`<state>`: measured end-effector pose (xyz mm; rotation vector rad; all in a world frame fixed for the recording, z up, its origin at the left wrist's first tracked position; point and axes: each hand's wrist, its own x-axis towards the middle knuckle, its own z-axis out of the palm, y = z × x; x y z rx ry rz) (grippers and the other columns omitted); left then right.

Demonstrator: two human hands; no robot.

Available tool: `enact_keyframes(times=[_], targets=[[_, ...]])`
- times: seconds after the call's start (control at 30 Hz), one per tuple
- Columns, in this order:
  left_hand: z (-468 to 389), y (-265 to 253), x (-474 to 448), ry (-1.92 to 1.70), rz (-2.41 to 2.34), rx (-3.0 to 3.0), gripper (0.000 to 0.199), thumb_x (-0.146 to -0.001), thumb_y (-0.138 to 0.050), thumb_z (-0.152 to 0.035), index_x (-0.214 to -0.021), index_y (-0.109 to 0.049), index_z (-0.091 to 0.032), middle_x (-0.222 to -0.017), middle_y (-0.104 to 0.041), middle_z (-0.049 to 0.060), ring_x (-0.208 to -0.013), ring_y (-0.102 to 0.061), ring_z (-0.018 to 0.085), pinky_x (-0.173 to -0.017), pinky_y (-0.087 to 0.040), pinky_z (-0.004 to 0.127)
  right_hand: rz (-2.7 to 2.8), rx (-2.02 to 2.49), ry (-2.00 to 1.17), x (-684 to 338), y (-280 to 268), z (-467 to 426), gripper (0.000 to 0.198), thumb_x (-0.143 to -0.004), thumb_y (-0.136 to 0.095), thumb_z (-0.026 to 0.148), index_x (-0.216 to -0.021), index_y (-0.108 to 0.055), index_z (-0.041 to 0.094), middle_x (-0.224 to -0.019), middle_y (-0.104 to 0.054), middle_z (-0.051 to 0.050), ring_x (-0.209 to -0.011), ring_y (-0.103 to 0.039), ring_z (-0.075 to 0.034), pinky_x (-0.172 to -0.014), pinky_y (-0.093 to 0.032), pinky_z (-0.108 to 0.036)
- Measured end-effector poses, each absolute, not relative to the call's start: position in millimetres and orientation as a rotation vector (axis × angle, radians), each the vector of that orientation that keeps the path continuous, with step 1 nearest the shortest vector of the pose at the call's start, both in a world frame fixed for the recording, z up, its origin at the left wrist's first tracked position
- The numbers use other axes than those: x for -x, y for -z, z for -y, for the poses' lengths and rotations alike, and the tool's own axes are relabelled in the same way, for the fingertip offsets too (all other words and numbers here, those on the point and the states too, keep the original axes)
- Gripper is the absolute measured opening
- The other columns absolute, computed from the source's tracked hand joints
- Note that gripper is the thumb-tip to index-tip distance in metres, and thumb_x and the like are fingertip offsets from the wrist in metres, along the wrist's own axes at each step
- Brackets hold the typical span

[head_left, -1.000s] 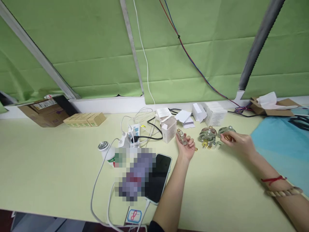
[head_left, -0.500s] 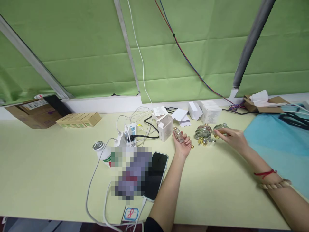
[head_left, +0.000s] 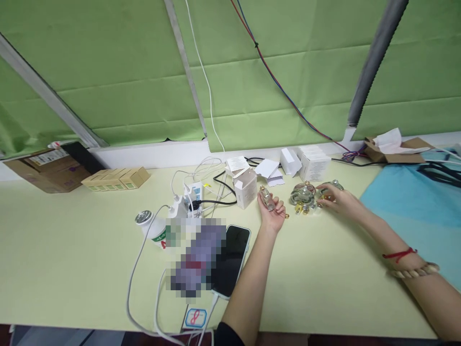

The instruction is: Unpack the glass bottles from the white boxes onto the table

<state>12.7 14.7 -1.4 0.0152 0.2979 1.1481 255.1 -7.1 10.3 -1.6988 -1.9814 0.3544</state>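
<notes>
My left hand [head_left: 274,215] is palm up with its fingers curled round a small glass bottle [head_left: 266,199], clear with a gold-coloured end. Just right of that hand, a little gold piece [head_left: 287,216] lies on the table. My right hand [head_left: 340,202] reaches in from the right, thumb and fingers apart, over a round clear glass piece [head_left: 335,184] that it partly covers. To its left is a cluster of shiny glass pieces [head_left: 302,194]. Small gold and silver caps [head_left: 301,208] lie in front of the cluster. Whether my right fingertips touch anything is hard to see.
Behind the hands stand an opened white box [head_left: 245,190], folded white card [head_left: 269,169] and another white box [head_left: 315,163]. A phone [head_left: 230,259], a white bottle [head_left: 151,228] and a cabled power strip [head_left: 193,202] lie left. Blue sheeting [head_left: 396,202] covers the right side.
My right hand's thumb and fingers have spread apart over the glass pieces, and its forearm has shifted slightly right. My left hand still holds the glass bottle in the same place.
</notes>
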Motion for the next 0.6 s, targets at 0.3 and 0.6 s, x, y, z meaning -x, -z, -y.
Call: enact_keyframes(times=[0.3,0.6], targets=[[-13.3,-7.0,-16.2,-1.119,-0.411,-0.014,0.05,-0.086,-0.041,-0.059,-0.063,-0.051,-0.015,-0.051,-0.041,-0.003,-0.036,-0.029,0.003,-0.034,-0.021,0.013,1.975,1.594,-0.553,-256.7,-4.5,4.3,0.058,-0.085,-0.048,0.049,-0.137,-0.04,0.023,-0.086,-0.071,-0.007,-0.066,-0.065,-0.021,-0.054,-0.052,-0.032],[-12.7,-8.8,-19.5,-1.097,-0.396,-0.095,0.048,-0.087,-0.04,-0.058,-0.064,-0.047,-0.016,-0.048,-0.039,-0.006,-0.034,-0.022,0.004,-0.033,-0.018,0.015,2.031,1.694,-0.025,-257.0,-7.0,7.2,0.039,-0.091,-0.04,0.044,-0.119,-0.059,0.026,-0.069,-0.071,-0.002,-0.053,-0.063,-0.018,-0.045,-0.043,-0.026]])
